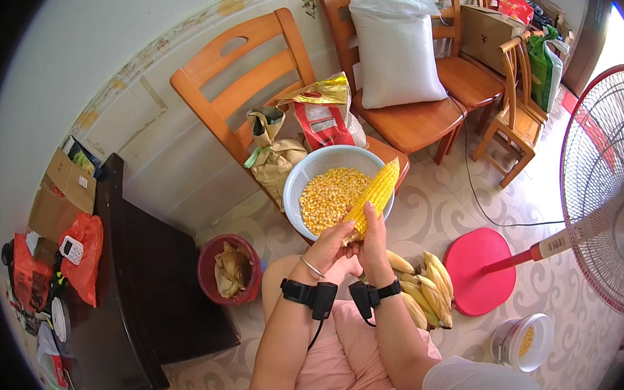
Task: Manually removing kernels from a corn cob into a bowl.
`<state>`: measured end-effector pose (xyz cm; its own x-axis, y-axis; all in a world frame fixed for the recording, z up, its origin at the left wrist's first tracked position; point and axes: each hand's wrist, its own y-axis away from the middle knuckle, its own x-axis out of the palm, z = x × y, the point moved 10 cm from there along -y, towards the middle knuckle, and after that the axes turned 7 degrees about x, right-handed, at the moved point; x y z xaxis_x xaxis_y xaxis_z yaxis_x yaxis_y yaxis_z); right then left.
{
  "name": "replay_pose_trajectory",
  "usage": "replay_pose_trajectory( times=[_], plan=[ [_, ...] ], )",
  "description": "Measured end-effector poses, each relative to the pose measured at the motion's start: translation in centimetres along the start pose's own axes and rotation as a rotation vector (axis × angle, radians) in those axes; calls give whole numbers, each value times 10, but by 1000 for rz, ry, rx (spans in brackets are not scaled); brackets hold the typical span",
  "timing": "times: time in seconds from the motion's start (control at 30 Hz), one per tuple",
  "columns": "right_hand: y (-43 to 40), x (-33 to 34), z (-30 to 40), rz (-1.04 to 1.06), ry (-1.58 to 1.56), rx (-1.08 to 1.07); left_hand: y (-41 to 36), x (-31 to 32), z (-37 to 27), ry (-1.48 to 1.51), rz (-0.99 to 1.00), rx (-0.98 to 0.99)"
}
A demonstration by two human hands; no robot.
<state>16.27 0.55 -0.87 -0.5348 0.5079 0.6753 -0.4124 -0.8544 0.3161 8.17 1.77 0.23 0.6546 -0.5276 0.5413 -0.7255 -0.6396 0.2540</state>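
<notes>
An ear of yellow corn (379, 192) is held in both hands, tilted with its tip up and to the right. My left hand (333, 244) grips its lower end from the left, thumb along the kernels. My right hand (373, 242) closes on it from the right, its thumb also pressed to the ear. Below the ear sits a light blue plastic colander (293, 183) holding a heap of loose corn kernels (329, 196). The colander rests on the seat of a wooden chair (248, 84). The fingers under the ear are partly hidden.
Several corn ears in husk (432, 290) lie on the floor beside my right leg. Right of them stands a fan with a red base (480, 272). A dark red bin (205, 269) is at my left. A bucket with kernels (543, 342) stands lower right. A large white sack (397, 56) occupies another chair.
</notes>
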Motion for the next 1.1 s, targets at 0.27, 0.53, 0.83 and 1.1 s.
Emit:
replay_pose_trajectory(
  times=[0.27,0.53,0.83,1.1],
  plan=[
    [-2,-4,-5,-18,-49,28,-4,6,6,65,64,0],
    [1,-5,-4,-41,-45,58,-2,8,8,111,45,-33],
    [7,4,9,-34,12,-46,0,4,8,155,23,-57],
    [4,4,5,-25,21,-41,1,6,4,202,64,-17]
  ],
)
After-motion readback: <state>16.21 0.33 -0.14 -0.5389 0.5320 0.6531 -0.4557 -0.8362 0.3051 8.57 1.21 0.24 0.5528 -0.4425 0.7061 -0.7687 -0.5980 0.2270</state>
